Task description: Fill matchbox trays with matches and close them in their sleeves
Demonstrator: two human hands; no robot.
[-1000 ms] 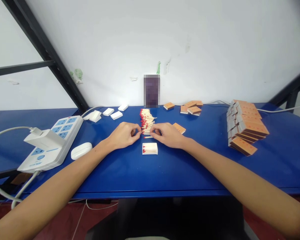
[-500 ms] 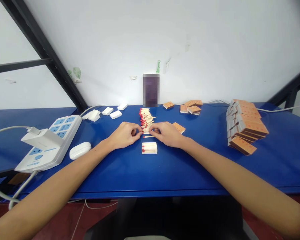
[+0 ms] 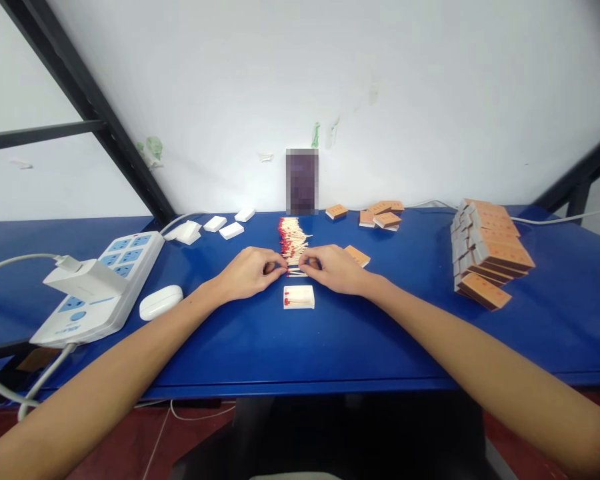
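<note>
Bracketing the near end of the match pile [image 3: 292, 241], you have your left hand [image 3: 250, 272] on the red-head side and your right hand [image 3: 336, 268] on the plain-stick side. Both your hands are narrow, thumb and fingers drawn close together; can't tell whether a match is pinched in either. A few loose matches [image 3: 296, 274] lie on the blue table [image 3: 330, 347] right between your fingertips; the bulk of the pile runs away from you, toward the wall [image 3: 220, 100]. White tray [image 3: 300, 297], open, matches in it, sits just on your side of the fingertips, touching neither hand. Orange box [image 3: 357, 255] lies flat just beyond your right hand. Small white boxes [image 3: 231, 231] farther back, past your left hand; big stack of orange boxes [image 3: 497, 230] well off to your right.
</note>
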